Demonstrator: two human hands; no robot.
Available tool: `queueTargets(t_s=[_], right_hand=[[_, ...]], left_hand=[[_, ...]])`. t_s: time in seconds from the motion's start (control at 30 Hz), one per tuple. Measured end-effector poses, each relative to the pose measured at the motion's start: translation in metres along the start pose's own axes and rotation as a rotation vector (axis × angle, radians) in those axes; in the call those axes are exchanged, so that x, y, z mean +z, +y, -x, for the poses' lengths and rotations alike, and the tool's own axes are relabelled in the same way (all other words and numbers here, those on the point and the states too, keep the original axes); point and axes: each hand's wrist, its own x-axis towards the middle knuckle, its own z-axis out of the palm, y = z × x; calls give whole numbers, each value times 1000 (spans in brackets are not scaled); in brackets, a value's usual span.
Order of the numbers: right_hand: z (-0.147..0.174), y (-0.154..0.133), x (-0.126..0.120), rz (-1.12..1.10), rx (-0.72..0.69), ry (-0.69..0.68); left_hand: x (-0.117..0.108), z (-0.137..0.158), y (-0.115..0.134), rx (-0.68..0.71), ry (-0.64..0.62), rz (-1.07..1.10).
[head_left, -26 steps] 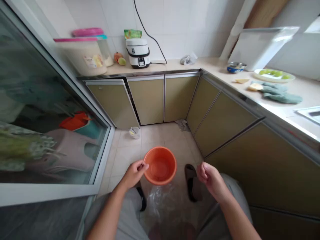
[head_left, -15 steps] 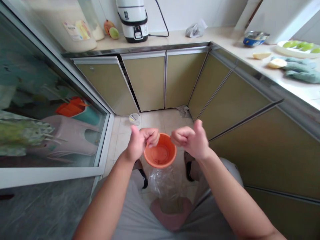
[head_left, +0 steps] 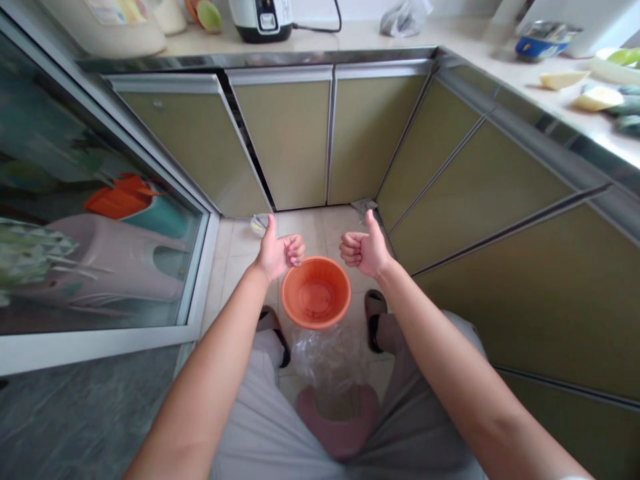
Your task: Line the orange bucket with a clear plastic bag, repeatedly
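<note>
Both arms stretch forward over the floor, thumbs pointing up. My left hand (head_left: pixel 281 251) is curled into a fist with nothing in it, close to the upper left of the orange basin (head_left: pixel 316 293). Over to the right, my right hand (head_left: pixel 365 248) makes a matching fist, also holding nothing. The basin stands on the tiles between my feet, and only a few small dark specks show inside it. A clear plastic bag (head_left: pixel 325 357) lies crumpled just this side of it, in front of the pink stool (head_left: pixel 340 433) between my legs.
Olive cabinets (head_left: pixel 283 140) close in ahead and on the right. A sliding glass door (head_left: pixel 100 200) stands on the left. A small clear container (head_left: pixel 259 225) sits by the cabinet foot. On the counter are a rice cooker (head_left: pixel 261 17) and a blue can (head_left: pixel 545 41).
My view has tipped further down. My hands have moved apart, and their fingers are now curled into clear thumbs-up fists. The basin stays in place on the floor.
</note>
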Motion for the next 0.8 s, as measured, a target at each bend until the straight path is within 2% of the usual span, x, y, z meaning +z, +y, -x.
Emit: queueTargets(t_s=[0.13,0.2,0.27,0.33,0.4,0.47,0.5,0.57,0.63,0.73,0.8], right_hand=[[7,5,-5,88,-67,66],[15,11,-19,185,-93,142],[23,17,-41,351,-124,283],[32,26,-67,628,-161,485],[40,38,-94,968,-146,674],[46,57,-115,1217,-15,768],[48,69,-123,1276,81,782],[50,102,-133,1278,269,781],[50,141,-133,1174,455,783],[51,202,-122,927,729,808],[55,236,-112,831,844,805]], left_hand=[[4,4,-13,21,2,10],[1,9,-26,10,38,-52],[-9,15,-41,-13,130,-222],[-30,23,-58,-28,299,-542],[-60,32,-74,-92,506,-921],[-94,42,-89,-225,667,-1173],[-110,46,-97,-301,705,-1225],[-134,50,-114,-444,684,-1257],[-142,49,-137,-547,560,-1258],[-129,40,-181,-601,349,-1217],[-115,33,-213,-590,266,-1175]])
